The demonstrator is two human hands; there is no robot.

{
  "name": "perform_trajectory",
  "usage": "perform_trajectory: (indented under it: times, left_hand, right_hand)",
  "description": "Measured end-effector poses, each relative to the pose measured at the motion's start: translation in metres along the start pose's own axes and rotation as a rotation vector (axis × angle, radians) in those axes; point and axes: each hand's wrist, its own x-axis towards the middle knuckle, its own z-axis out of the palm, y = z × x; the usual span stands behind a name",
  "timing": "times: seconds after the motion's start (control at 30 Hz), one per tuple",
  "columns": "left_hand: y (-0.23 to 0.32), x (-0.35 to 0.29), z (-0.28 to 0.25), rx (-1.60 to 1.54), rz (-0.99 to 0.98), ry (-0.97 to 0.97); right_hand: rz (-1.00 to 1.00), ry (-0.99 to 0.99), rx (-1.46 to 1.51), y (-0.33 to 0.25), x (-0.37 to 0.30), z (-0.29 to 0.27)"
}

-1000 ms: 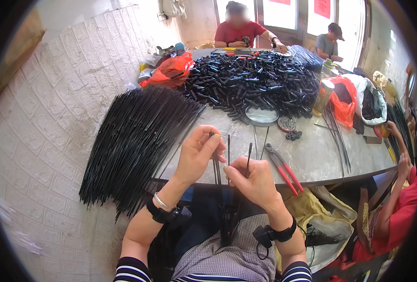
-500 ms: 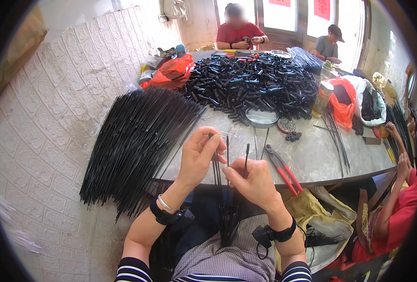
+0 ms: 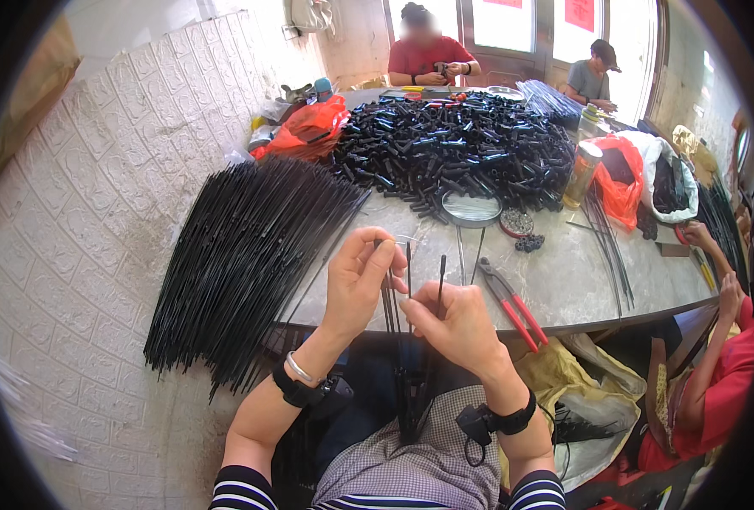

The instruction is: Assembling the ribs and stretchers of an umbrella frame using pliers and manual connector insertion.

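Note:
My left hand [image 3: 360, 276] is closed in a pinch, with a thin pale wire [image 3: 406, 238] sticking out rightward from its fingertips. Several slim black rods [image 3: 391, 316] hang below those fingers and run down to my lap. Beside it, my right hand [image 3: 457, 323] pinches a black rod [image 3: 409, 270] between thumb and finger, its thicker tip standing upright near the wire. Another rod with a thick black tip [image 3: 442, 270] rises from behind the right hand's fingers. The exact grip inside both hands is partly hidden.
A large bundle of black rods [image 3: 241, 263] overhangs the table's left side. Black tubular pieces [image 3: 462, 149] are heaped at its middle. Nearer lie a round clear dish [image 3: 472, 208], a tub of small metal bits [image 3: 517, 223] and red-handled pincers [image 3: 517, 310]. Other people sit around the table.
Both hands hold almost the same pose. The rods at my right hand have shifted very slightly leftward and upward.

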Motion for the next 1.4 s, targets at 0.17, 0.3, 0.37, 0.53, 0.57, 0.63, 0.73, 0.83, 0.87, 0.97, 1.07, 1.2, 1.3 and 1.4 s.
perform_trajectory:
  times: [0.17,0.3,0.37,0.53,0.57,0.63,0.73,0.83,0.87,0.97,1.07,1.2,1.3,1.4]
  left_hand:
    - [0.000,-0.001,-0.001,0.011,-0.001,0.003]
    - [0.002,-0.001,-0.002,0.001,-0.026,0.007]
    - [0.002,-0.001,-0.001,0.024,-0.016,0.013]
    - [0.002,-0.001,-0.002,0.001,-0.018,0.011]
    - [0.002,-0.001,-0.003,-0.012,-0.024,0.009]
    - [0.002,-0.001,-0.002,0.004,-0.021,0.010]
    - [0.002,-0.001,-0.001,0.018,-0.017,0.011]
    - [0.001,-0.001,-0.003,0.019,-0.016,0.007]
    - [0.001,-0.001,-0.003,0.023,-0.014,0.003]
    - [-0.001,-0.001,-0.004,0.007,-0.007,0.006]
    - [0.000,-0.001,-0.003,0.020,-0.014,0.025]
    - [0.001,-0.002,-0.002,0.038,0.011,0.047]
    - [0.002,-0.002,0.003,0.073,0.018,0.053]
    - [0.000,-0.001,0.005,0.067,0.040,0.067]
  right_hand:
    - [-0.027,0.007,-0.016,-0.001,0.000,0.002]
    - [-0.027,0.001,-0.013,-0.002,0.000,0.002]
    - [-0.024,0.000,0.000,-0.002,-0.001,0.002]
    - [-0.012,-0.005,-0.010,-0.003,0.000,0.002]
    - [-0.009,-0.007,-0.009,-0.002,0.000,0.002]
    - [-0.025,-0.003,-0.009,-0.001,0.001,0.002]
    - [-0.040,0.000,-0.012,-0.001,0.001,0.003]
    - [-0.038,-0.002,-0.018,0.000,0.001,0.004]
    - [-0.038,-0.003,-0.024,0.000,0.002,0.004]
    - [-0.024,-0.005,-0.019,-0.001,0.002,0.004]
    - [-0.028,0.003,-0.055,-0.001,0.002,0.005]
    - [-0.041,-0.017,-0.040,0.001,0.003,0.005]
    - [0.082,-0.136,0.143,0.003,0.004,-0.001]
    - [0.175,-0.205,0.322,0.010,0.006,-0.003]
